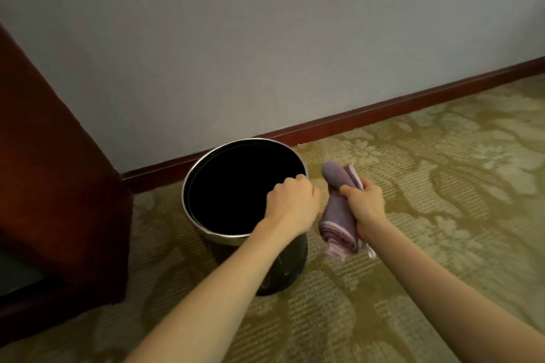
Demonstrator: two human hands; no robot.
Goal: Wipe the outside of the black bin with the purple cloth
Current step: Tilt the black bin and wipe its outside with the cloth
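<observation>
My left hand (pixel 292 200) grips the silver rim at three o'clock on the black bin (pixel 289 262) to steady it on the carpet (pixel 413 186); my right hand (pixel 365 206) clutches the folded purple cloth (pixel 339 215) just beside, ready to wipe.

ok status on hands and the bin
Left hand gripping black bin rim. Right hand holding purple cloth, off the bin. Nothing in the way.

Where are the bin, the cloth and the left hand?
bin (pixel 292 271), head view, on its dark outer wall below the rim.
cloth (pixel 336 209), head view, on the folded middle.
left hand (pixel 292 203), head view, on its back, at the rim.
</observation>
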